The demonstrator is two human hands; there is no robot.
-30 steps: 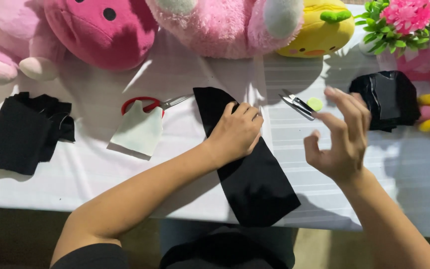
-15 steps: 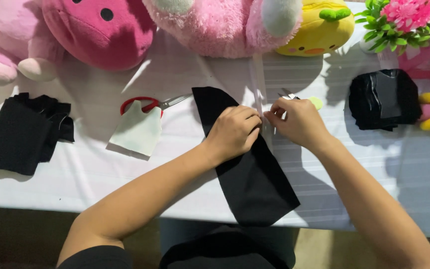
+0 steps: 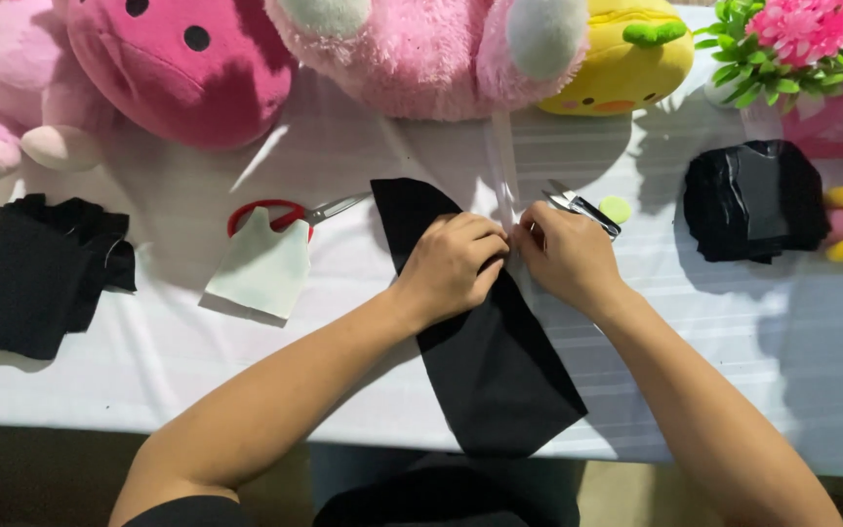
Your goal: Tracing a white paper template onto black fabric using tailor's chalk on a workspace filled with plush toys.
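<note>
On the white counter (image 3: 197, 390), a stack of black fabric (image 3: 36, 273) lies far left, then red-handled scissors (image 3: 280, 212) under a pale pattern piece (image 3: 260, 273). The long black fabric piece (image 3: 485, 361) could shift if pressure eases. Left hand (image 3: 451, 265) presses it, fingers curled together; right hand (image 3: 568, 256) pinches its edge, beside the snips (image 3: 582, 208).

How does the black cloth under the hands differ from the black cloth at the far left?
The black cloth under the hands lies flat as one long piece, its end over the table edge; the left black cloth is bunched in a heap. The left hand and right hand rest on the first; nothing touches the second. Both are black.
</note>
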